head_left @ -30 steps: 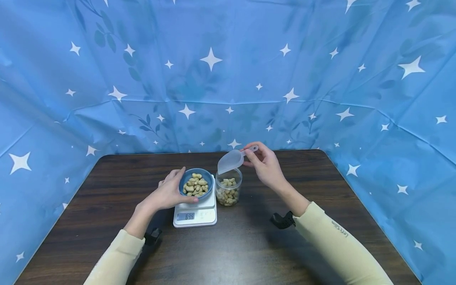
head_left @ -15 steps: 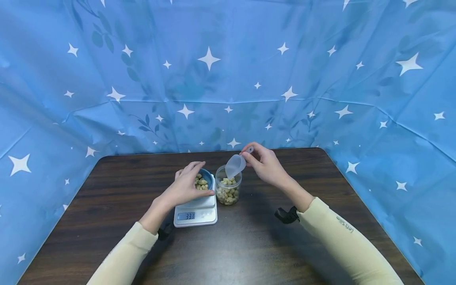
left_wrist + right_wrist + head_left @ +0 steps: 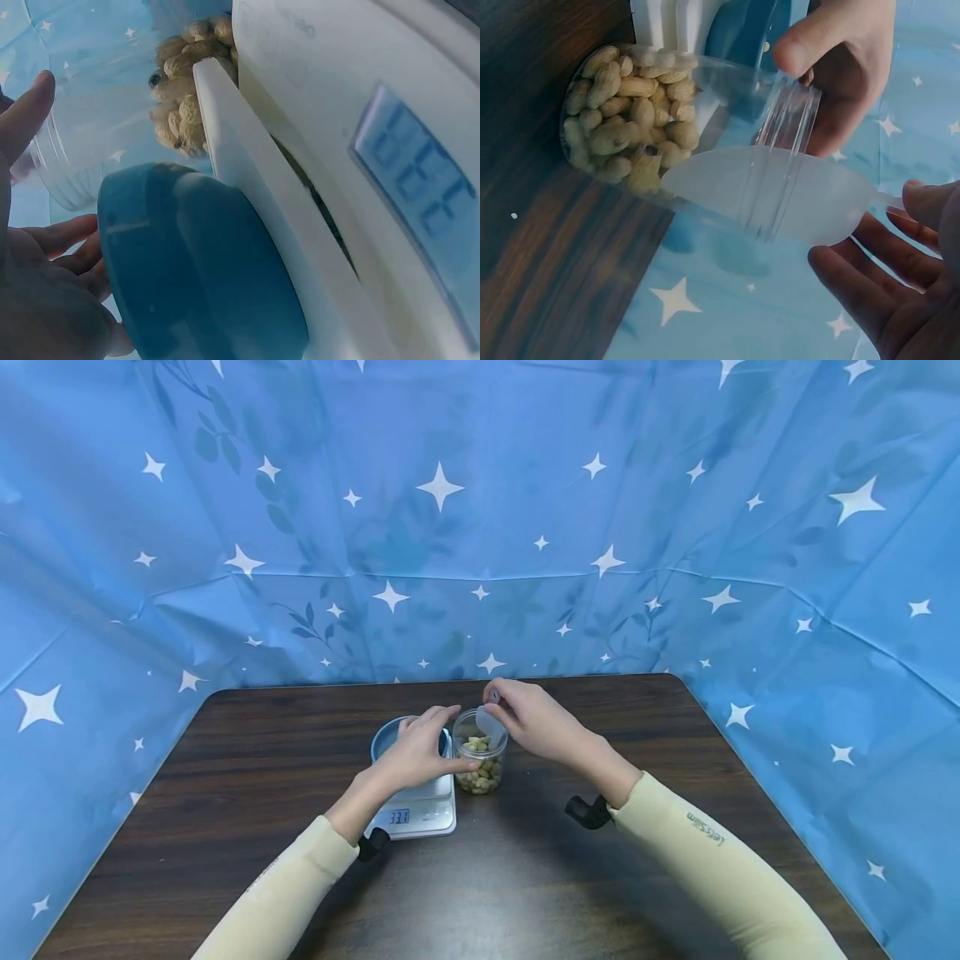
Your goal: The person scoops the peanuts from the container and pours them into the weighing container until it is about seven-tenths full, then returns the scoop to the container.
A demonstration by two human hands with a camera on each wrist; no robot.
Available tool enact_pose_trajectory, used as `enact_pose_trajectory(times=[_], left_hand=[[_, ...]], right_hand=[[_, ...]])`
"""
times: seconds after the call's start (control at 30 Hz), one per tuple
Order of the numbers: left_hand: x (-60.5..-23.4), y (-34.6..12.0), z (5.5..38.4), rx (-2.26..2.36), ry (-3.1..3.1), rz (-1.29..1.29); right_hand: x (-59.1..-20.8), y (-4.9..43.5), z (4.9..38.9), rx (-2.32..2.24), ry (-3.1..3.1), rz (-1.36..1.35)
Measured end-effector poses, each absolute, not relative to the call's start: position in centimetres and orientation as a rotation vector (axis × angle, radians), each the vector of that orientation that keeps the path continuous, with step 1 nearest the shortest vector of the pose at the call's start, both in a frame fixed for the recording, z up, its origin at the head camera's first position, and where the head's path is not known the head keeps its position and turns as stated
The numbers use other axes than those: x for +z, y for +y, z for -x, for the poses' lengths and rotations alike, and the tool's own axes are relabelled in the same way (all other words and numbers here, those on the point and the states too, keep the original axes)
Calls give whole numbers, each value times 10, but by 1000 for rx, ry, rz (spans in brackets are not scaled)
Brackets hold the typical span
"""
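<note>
My right hand (image 3: pixel 543 722) pinches the handle of a translucent white scoop (image 3: pixel 802 195). The scoop's bowl dips through the mouth of a clear jar (image 3: pixel 802 120), its tip by the peanuts (image 3: pixel 622 124) inside. My left hand (image 3: pixel 416 756) extends over a blue bowl (image 3: pixel 187 255), thumb and fingers spread around the near side of the jar's rim. That bowl sits on a white kitchen scale (image 3: pixel 431 818); from the head view, the hand hides part of it. The jar stands upright just right of the scale.
The dark wooden table (image 3: pixel 600 868) has rounded back corners. A blue curtain (image 3: pixel 480 510) with white stars hangs behind it. The scale's lit display (image 3: pixel 399 817) faces the front edge.
My left hand has left the blue bowl's rim and moved right to the jar. My right hand has lowered the scoop into the jar. The scale's reading has dropped.
</note>
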State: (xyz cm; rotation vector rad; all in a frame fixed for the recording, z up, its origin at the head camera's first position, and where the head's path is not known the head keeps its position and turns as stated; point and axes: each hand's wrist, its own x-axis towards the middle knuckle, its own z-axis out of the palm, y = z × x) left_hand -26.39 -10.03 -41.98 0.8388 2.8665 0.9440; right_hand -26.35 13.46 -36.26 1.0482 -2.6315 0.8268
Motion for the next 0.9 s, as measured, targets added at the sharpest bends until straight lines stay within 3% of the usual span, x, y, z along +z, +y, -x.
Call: enact_pose_trajectory(times=[0.47,0.9], left_hand=[[-418,-91,268,959,2835,-829],[-420,-90,269,997,2833,-812]], right_hand=[[-364,117,263,545,-2713,-1115],[-385,118,276,909,-2649,-1082]])
